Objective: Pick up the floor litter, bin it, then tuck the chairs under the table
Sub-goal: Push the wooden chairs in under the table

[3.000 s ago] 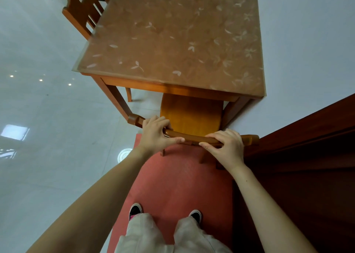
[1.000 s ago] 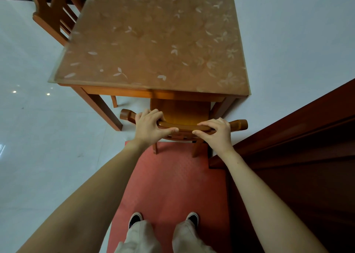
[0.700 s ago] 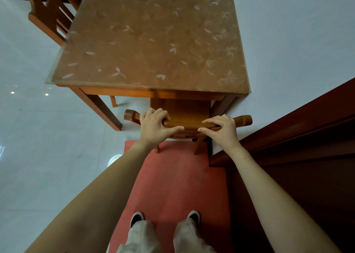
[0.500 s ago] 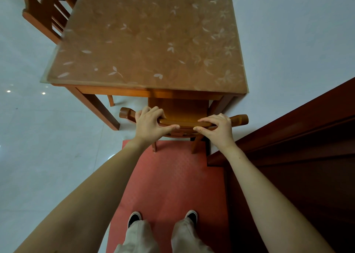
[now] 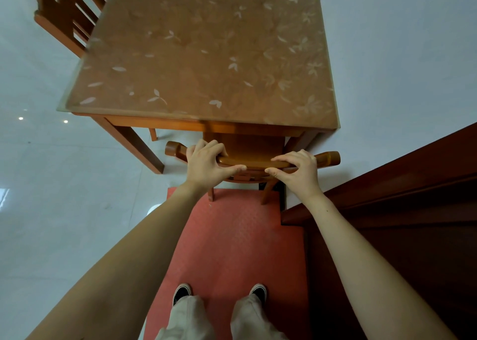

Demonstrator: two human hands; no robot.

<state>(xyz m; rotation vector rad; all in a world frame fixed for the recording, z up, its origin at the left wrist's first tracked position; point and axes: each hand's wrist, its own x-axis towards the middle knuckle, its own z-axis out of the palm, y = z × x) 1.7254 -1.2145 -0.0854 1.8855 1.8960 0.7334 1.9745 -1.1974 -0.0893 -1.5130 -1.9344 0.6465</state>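
Note:
A wooden chair [image 5: 254, 148] stands at the near end of the brown leaf-patterned table [image 5: 206, 55], its seat mostly under the tabletop. My left hand [image 5: 206, 164] grips the left part of the chair's curved top rail, fingers over it and thumb along the near side. My right hand [image 5: 296, 170] grips the right part of the same rail. A second wooden chair [image 5: 64, 19] stands at the table's far left side, its back against the table edge. No litter shows on the floor.
I stand on a red mat [image 5: 232, 241] with both shoes on it. Dark wooden furniture [image 5: 400, 210] runs along the right, close to the chair's right end. A white wall [image 5: 400, 55] lies beyond the table; glossy white floor [image 5: 51, 197] spreads left.
The chair has slid forward under the table since 3 s ago, with less of its seat showing. Both hands keep their hold on the top rail.

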